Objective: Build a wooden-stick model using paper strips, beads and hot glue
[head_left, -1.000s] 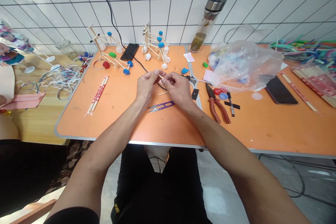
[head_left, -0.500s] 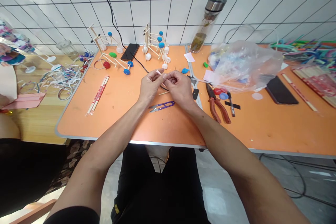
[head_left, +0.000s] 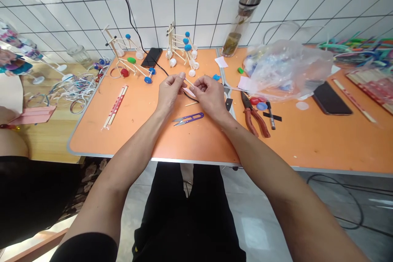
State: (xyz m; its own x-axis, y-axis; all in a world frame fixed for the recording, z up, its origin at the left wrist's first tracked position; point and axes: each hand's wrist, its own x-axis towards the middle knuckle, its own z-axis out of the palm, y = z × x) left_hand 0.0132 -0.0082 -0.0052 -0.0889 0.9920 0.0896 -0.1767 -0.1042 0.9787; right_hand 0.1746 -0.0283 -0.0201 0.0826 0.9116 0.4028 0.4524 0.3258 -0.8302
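My left hand (head_left: 168, 94) and my right hand (head_left: 208, 96) are close together above the orange table (head_left: 147, 131). Their fingers pinch a thin wooden stick (head_left: 189, 82) between them. A small pale pink strip (head_left: 188, 91) lies just under the stick, partly hidden by my fingers. Purple-handled thread snips (head_left: 188, 119) rest on the table just below my hands. A short loose stick (head_left: 191, 104) lies next to my right hand.
Red-handled pliers (head_left: 253, 116) and a marker (head_left: 270, 114) lie to the right. Behind stand stick models with blue caps (head_left: 181, 49), a phone (head_left: 152, 57), a glass bottle (head_left: 241, 22) and a plastic bag (head_left: 288, 69). Wrapped chopsticks (head_left: 115, 107) lie left.
My hands have shifted their pinch, and the stick now slants up and left between them. The whole scene sits slightly higher in the picture.
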